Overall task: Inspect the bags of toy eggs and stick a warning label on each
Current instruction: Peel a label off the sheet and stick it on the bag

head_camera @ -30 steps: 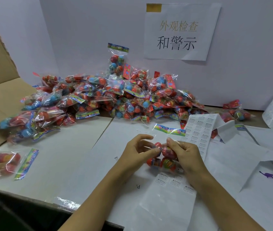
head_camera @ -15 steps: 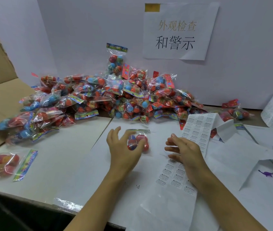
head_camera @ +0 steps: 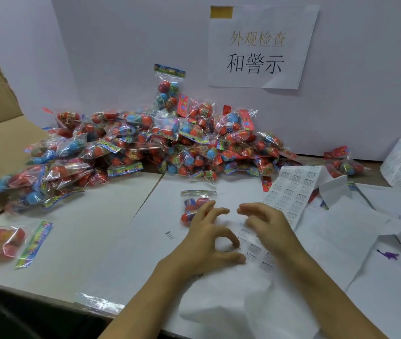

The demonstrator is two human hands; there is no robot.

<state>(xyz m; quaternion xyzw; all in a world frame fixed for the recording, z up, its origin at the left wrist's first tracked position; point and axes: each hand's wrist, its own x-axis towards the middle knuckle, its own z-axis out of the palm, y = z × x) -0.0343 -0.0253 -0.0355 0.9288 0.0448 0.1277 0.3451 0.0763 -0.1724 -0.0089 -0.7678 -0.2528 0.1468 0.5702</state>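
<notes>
Egg bag (head_camera: 195, 204): now released on table; left hand (head_camera: 206, 243), fingers loosely curled and empty, has withdrawn onto label sheet (head_camera: 290, 192) beside right hand (head_camera: 265, 223), likewise relaxed, empty.

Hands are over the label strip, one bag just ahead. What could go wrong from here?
1. The label strip curls over loose white paper; peeling might drag or crease it.
2. The bag lies close to the big pile, so it may get mixed in unlabelled.
3. The left hand partly covers the bag and could nudge it.
</notes>
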